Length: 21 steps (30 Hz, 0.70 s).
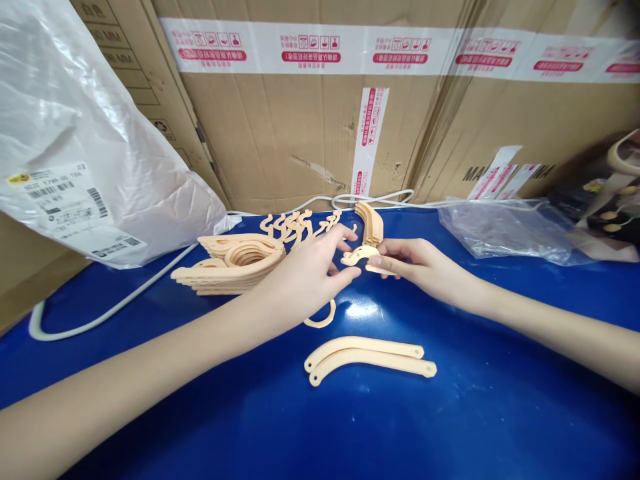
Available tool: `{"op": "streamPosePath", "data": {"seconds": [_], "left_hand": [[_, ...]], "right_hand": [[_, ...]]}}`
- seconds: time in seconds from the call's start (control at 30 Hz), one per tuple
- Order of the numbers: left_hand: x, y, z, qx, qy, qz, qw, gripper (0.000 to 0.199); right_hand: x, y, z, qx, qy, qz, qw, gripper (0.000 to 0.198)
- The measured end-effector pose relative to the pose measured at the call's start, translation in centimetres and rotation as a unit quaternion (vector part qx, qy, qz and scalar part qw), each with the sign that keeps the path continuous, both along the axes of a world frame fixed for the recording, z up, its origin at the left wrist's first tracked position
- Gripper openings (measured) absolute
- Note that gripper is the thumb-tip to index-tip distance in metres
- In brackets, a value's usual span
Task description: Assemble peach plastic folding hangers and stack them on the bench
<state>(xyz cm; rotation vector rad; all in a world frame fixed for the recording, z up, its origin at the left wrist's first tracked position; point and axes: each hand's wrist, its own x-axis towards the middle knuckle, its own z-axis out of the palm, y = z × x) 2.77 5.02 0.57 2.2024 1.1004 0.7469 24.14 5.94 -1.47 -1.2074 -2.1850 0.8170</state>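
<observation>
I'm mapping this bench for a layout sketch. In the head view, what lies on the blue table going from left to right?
White plastic bag → stack of beige hangers → left hand → small beige piece pinched by both hands → right hand → clear plastic bag.

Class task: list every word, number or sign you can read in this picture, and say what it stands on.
"MA": black letters on the right cardboard box.
"MM": on the left cardboard box.
Packing tape: red print and pictograms, upside down, too small to read.
White plastic bag: shipping label with barcodes; its numbers are blurred.
</observation>
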Motion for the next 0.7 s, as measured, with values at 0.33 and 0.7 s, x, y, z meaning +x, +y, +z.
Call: {"op": "streamPosePath", "data": {"seconds": [0.33,0.7], "left_hand": [[-5.5,-4.2,-1.1,0.245,0.264,-0.09,0.928,0.023],[-6.0,-5.2,-2.9,0.358,0.298,-0.059,0.883,0.039]], "right_hand": [[1.0,-0.2,-1.2,0.299,-0.351,-0.01,0.887,0.04],[0.2,-1.5,0.1,0.357,-0.35,-0.05,0.865,0.036]]}}
